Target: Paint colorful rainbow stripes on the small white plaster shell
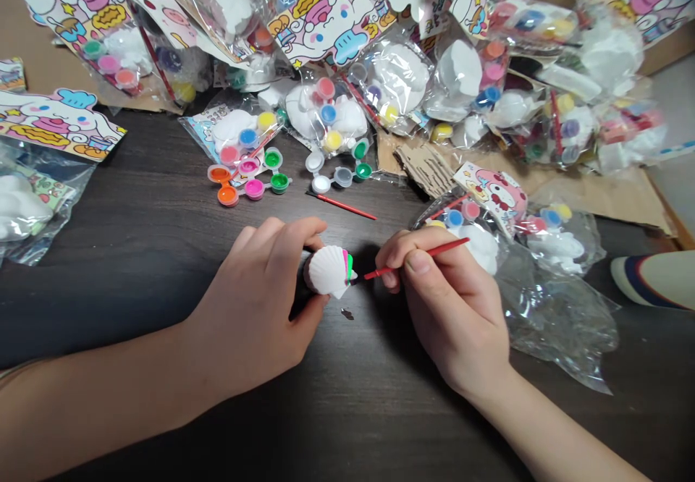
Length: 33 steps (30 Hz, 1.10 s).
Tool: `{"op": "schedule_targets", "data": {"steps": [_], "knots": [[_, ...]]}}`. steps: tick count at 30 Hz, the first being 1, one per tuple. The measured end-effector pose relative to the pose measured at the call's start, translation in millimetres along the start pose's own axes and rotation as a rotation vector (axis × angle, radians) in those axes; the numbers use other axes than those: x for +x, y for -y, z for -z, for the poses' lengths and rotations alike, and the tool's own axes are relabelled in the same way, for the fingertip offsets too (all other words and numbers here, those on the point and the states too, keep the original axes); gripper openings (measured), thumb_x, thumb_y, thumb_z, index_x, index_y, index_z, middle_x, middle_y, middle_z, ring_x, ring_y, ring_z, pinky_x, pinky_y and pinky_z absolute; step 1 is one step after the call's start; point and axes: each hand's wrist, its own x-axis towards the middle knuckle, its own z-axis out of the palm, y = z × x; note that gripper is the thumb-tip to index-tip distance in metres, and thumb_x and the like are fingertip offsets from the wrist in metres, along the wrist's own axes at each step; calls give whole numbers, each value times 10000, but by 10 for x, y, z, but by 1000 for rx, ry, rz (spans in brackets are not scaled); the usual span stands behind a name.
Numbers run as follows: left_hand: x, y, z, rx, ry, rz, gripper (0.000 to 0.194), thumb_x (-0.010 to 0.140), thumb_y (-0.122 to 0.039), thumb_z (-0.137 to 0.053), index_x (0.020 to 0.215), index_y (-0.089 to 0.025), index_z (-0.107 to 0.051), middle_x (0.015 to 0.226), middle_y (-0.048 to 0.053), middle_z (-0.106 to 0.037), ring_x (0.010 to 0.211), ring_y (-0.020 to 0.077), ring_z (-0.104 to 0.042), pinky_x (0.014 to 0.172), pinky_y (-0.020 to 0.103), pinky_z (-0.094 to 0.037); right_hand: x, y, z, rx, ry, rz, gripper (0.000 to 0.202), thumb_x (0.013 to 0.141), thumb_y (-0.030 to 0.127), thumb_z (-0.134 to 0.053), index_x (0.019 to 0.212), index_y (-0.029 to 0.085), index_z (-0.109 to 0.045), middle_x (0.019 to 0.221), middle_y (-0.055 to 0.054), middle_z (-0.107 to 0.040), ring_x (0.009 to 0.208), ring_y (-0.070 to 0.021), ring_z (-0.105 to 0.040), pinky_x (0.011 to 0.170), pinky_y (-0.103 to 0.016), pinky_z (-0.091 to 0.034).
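Observation:
A small white shell figure (326, 268) with pink and green painted stripes along its right side is gripped between the thumb and fingers of my left hand (266, 286). My right hand (442, 301) pinches a thin red paintbrush (445, 247). Its dark bristle tip points left and lies against or very near the shell's painted edge; I cannot tell which. Beyond my hands are an open strip of orange, pink and green paint pots (253, 189) and another strip with white, grey and green pots (342, 176). Between them and my hands, a second red paintbrush (347, 208) rests on the table.
Many clear bags with white figures and paint pots (326, 113) are piled along the back on cardboard (608, 192). Another bag (27, 200) lies at the left. An empty clear wrapper (559, 323) and a white cup-like object (656, 279) are at the right.

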Motion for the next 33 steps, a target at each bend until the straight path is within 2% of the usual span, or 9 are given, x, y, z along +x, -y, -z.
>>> {"op": "schedule_targets", "data": {"steps": [4,7,9,11,15,18,22,29,33], "knots": [[-12,4,-11,23,-3,33,506,713,-119,-645,1159,-156,-408,971,43,-617,828,189,-542,722,324,-420,-31,-4,-9,-67,-84,151,142,919,187,-489,852,207,-613,692,3,-545,616,-111,-526,549,-270,-430],[-11,11,-18,27,-2,55,575,667,-184,-734,1140,-180,-408,924,16,-606,800,186,-537,706,323,-425,-46,-1,-9,-184,-39,313,171,912,135,-473,895,211,-624,727,-17,-570,656,-130,-552,591,-302,-450],[-6,12,-18,21,14,63,605,636,-233,-775,1116,-191,-410,912,2,-602,813,188,-532,706,326,-426,-50,-3,-4,-183,-6,306,189,914,126,-460,917,218,-624,736,-23,-569,672,-139,-557,604,-313,-453],[-5,7,-15,20,24,71,599,634,-269,-775,1107,-200,-414,961,11,-604,856,201,-528,725,339,-427,-49,-9,1,-133,-13,221,188,921,140,-452,928,227,-619,739,-23,-557,675,-144,-554,598,-314,-452],[-17,-7,-9,-8,27,61,578,687,-217,-692,1182,-212,-393,1072,33,-603,916,213,-523,770,360,-415,-43,-21,6,-97,-16,105,162,930,179,-452,880,227,-599,730,-18,-533,652,-139,-537,567,-303,-437],[-23,-10,-6,-17,30,47,542,724,-171,-640,1205,-199,-392,1022,22,-609,900,197,-524,769,348,-399,-35,-18,6,-181,35,185,167,932,155,-434,880,226,-575,724,-10,-530,653,-132,-525,587,-301,-428],[-11,-5,1,1,34,34,535,723,-177,-668,1186,-184,-401,974,6,-618,872,184,-522,756,331,-387,-22,-13,2,-287,86,326,185,927,107,-402,913,224,-544,743,-11,-520,705,-136,-519,638,-309,-425],[-13,-5,-3,23,28,30,565,686,-187,-703,1168,-176,-408,959,2,-623,860,187,-531,746,330,-393,15,-27,-16,-329,88,381,194,930,111,-382,913,232,-532,740,-18,-520,689,-147,-512,628,-318,-407],[-15,-2,-15,15,18,32,564,698,-196,-677,1182,-213,-389,971,-8,-627,868,193,-534,755,336,-396,26,-29,-29,-328,95,371,207,941,136,-364,905,244,-537,728,-24,-517,670,-157,-503,604,-325,-398]]}}
